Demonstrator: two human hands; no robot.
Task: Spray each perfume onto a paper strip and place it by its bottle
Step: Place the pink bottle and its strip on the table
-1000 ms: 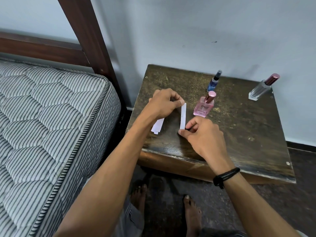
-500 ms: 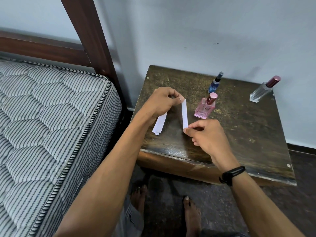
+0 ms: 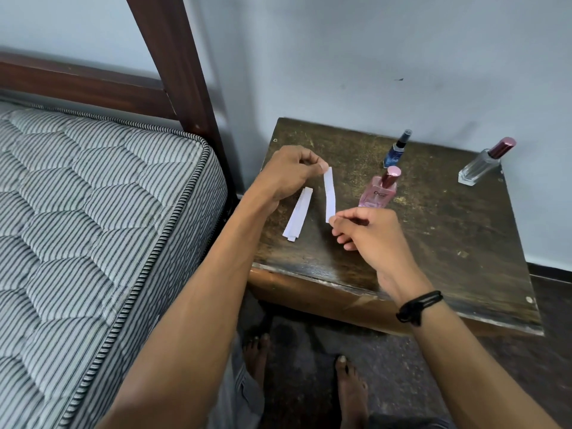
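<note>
A white paper strip [image 3: 330,195] is stretched between my hands above the dark wooden table [image 3: 448,243]. My left hand [image 3: 291,174] pinches its far end and my right hand [image 3: 365,230] pinches its near end. A small stack of spare paper strips [image 3: 297,213] lies on the table under my left wrist. Just right of the held strip stands a pink perfume bottle [image 3: 379,190]. Behind it is a small blue spray bottle [image 3: 396,150]. A clear bottle with a maroon cap [image 3: 486,162] stands at the far right corner.
A striped mattress [image 3: 93,227] on a dark wooden bed frame [image 3: 173,66] lies close to the table's left side. A pale wall runs behind the table. My bare feet [image 3: 309,376] stand on the dark floor below the table's front edge.
My right hand has slid a little to the right and its fingers have loosened around the strip's near end. The spare strips now show more fully under my left wrist.
</note>
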